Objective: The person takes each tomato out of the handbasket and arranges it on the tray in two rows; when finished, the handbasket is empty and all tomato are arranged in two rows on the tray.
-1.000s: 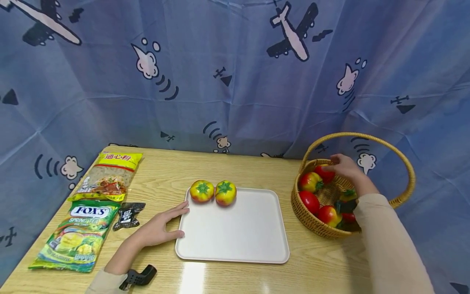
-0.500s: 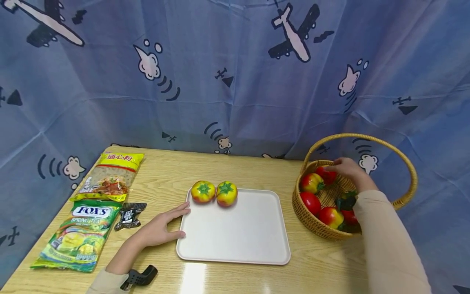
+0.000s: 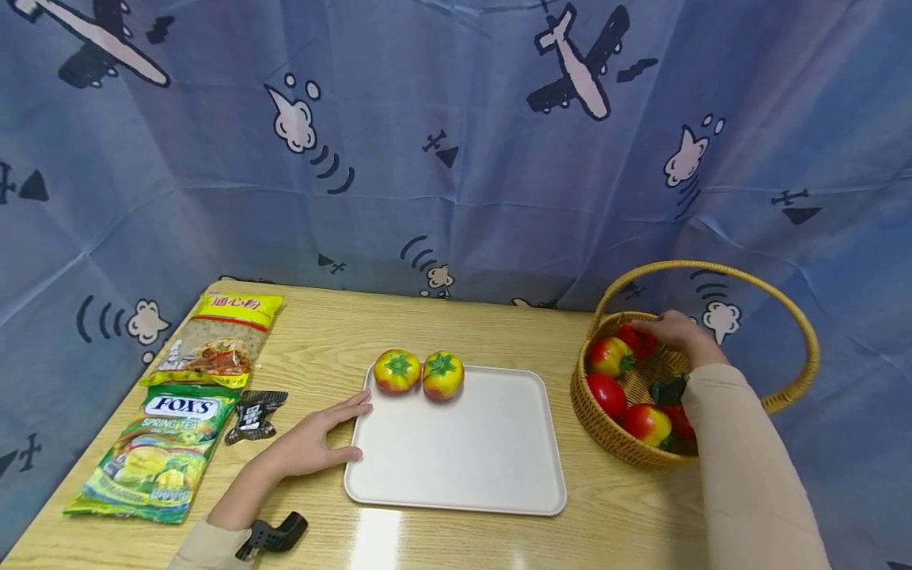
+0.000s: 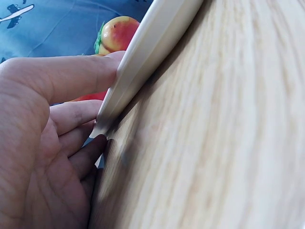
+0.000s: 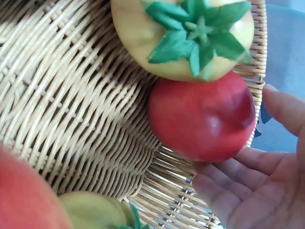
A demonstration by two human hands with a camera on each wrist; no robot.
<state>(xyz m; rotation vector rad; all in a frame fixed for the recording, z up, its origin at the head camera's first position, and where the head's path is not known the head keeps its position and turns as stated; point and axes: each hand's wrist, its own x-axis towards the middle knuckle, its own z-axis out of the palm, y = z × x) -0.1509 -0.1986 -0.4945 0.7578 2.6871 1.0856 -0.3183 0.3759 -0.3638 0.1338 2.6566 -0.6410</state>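
Note:
In the head view my left hand [image 3: 309, 445] rests its fingertips and thumb on the left edge of a white rectangular tray [image 3: 456, 475]. The left wrist view shows the thumb against the tray's rim [image 4: 131, 71]. Two yellow-red toy fruits [image 3: 420, 374] with green leafy tops lie at the tray's back left. My right hand [image 3: 680, 331] reaches into a wicker basket [image 3: 606, 443]. Its fingers touch the side of a smooth red toy fruit [image 5: 202, 124], while the thumb stands apart near the basket's rim. A yellow fruit [image 5: 143, 38] with a green calyx sits against the red one.
More red and yellow-red fruits [image 3: 644, 423] fill the basket, whose tall handle [image 3: 791, 317] arches above. At left lie a yellow pasta bag [image 3: 214, 340], a green candy bag [image 3: 153, 459] and a small black packet [image 3: 254, 416]. A blue curtain [image 3: 427, 158] hangs behind the table.
My right hand has lowered slightly toward the red fruit in the basket. My left hand stays at the tray's edge. The whole head view has shifted slightly.

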